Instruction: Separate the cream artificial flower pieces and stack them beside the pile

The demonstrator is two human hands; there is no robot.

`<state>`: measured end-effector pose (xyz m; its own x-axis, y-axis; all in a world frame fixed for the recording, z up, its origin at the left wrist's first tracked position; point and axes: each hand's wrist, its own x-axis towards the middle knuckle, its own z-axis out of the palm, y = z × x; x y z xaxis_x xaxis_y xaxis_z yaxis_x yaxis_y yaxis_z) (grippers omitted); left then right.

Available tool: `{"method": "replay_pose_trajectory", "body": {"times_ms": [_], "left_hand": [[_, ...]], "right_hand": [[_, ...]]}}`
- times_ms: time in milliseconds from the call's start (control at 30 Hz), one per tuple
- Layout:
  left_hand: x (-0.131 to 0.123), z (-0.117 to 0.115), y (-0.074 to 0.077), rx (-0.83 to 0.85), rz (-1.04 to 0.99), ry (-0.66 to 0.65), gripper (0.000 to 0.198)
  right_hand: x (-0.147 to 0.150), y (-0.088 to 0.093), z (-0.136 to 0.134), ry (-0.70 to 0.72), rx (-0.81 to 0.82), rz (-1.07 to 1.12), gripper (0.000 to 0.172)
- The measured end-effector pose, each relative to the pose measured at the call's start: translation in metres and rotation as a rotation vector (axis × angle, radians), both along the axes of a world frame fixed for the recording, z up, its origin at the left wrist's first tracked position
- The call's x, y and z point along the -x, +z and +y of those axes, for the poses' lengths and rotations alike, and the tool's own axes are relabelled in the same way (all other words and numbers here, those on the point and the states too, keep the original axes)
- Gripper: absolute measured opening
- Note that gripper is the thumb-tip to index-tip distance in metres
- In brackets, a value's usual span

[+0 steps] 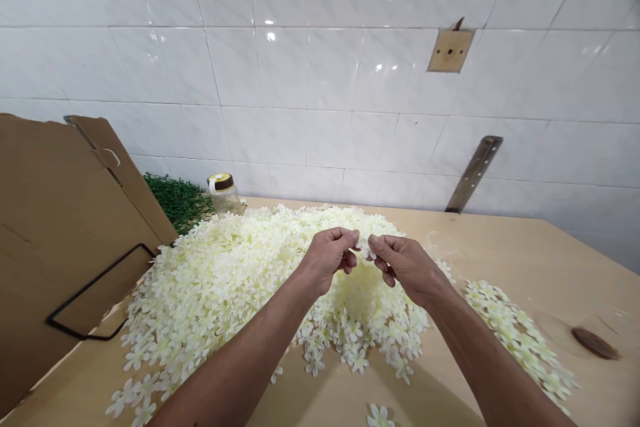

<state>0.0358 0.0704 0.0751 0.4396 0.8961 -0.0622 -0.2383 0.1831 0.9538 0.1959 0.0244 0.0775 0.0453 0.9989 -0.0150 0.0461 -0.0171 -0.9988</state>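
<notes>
A big heap of cream-white fabric flowers (pixel 235 273) covers the middle of the wooden table (pixel 530 253). Above the heap, my left hand (pixel 327 257) and my right hand (pixel 403 263) meet fingertip to fingertip. Both pinch one small white flower (pixel 363 248) between thumb and fingers. The other fingers of each hand are curled in. A smaller, flatter row of flowers (pixel 515 333) lies to the right of my right forearm. One loose flower (pixel 380 415) rests near the table's front edge.
A large brown cardboard sheet (pixel 55 240) with a black frame outline leans at the left. Behind the heap stand a clear jar with a dark lid (pixel 223 192) and green artificial grass (pixel 177 199). A white tiled wall rises at the back. A dark oval knot (pixel 595 343) marks the table's right side.
</notes>
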Motion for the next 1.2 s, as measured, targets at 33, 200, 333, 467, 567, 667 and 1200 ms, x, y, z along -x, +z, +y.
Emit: {"method": "replay_pose_trajectory", "body": {"times_ms": [33,200,333,467,567,667,1200], "left_hand": [[0.0,0.001,0.0,0.001,-0.005,0.021,0.03],[0.003,0.007,-0.003,-0.014,-0.033,0.108,0.029],[0.004,0.007,-0.002,-0.016,-0.048,0.106,0.029],[0.004,0.003,0.001,-0.031,-0.059,0.103,0.032],[0.002,0.002,0.001,-0.063,-0.05,0.098,0.032],[0.001,0.0,0.001,-0.091,-0.006,0.094,0.03],[-0.004,-0.005,0.001,-0.188,0.093,0.097,0.02]], "right_hand": [[0.0,0.0,0.0,0.006,-0.002,0.006,0.051],[0.0,0.001,0.0,0.01,0.009,0.035,0.052],[-0.002,0.0,0.0,0.023,0.002,0.036,0.051],[-0.004,-0.006,0.003,-0.034,-0.052,-0.027,0.043],[-0.006,-0.011,0.006,-0.165,-0.084,-0.106,0.047],[-0.004,-0.011,0.006,-0.19,-0.069,-0.117,0.051],[0.001,-0.003,0.002,-0.071,-0.037,-0.015,0.047]]}}
